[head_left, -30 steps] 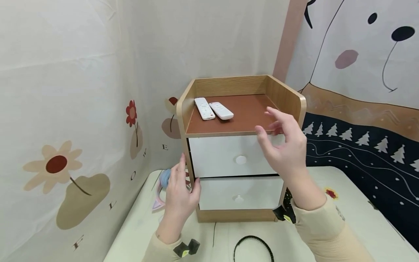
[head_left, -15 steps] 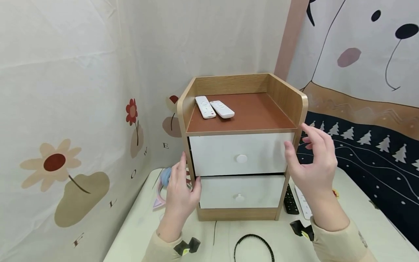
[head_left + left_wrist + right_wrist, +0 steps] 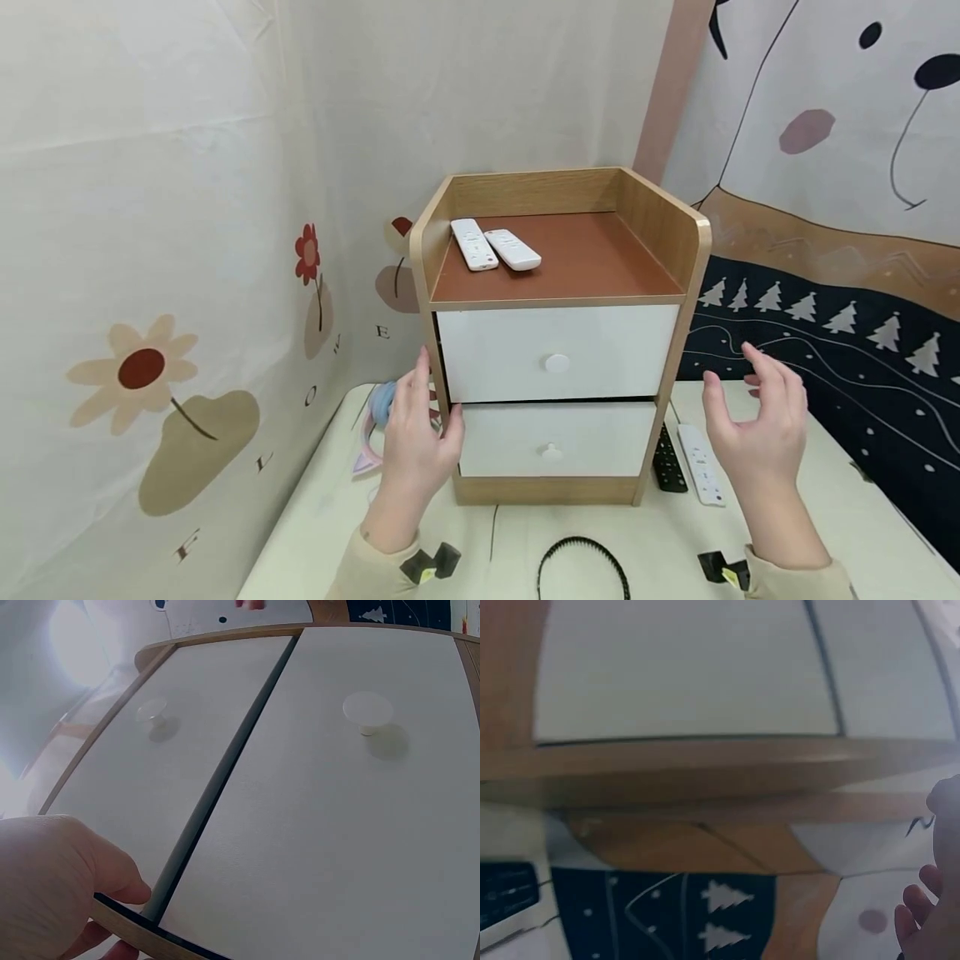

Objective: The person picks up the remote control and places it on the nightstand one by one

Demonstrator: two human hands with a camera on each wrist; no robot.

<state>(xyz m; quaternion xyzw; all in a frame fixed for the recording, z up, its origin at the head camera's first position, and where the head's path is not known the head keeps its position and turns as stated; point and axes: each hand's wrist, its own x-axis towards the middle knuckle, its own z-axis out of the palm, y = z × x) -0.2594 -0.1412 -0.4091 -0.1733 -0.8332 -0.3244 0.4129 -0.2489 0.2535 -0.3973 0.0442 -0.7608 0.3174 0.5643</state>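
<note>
A small wooden cabinet (image 3: 568,302) with two white drawers stands in front of me, both drawer fronts in place. My left hand (image 3: 415,446) rests at its left front edge in the head view. The fingers lie along the side panel and the thumb (image 3: 120,881) touches the front near the gap between the drawers, as the left wrist view shows. To the right of the cabinet, my right hand (image 3: 761,421) is raised, fingers loosely bent and holding nothing. Two white remote controls (image 3: 474,245) lie side by side on the brown top.
A black toothed headband (image 3: 581,542) lies on the pale tabletop (image 3: 555,525) in front. Right of the cabinet are a black remote-like item (image 3: 667,462) and a white power strip (image 3: 701,467). A blue and pink headband (image 3: 375,417) sits behind my left hand. Printed curtains hang behind.
My right hand has moved from in front of the upper drawer rightward and down, away from the cabinet. The left hand stays at the left edge.
</note>
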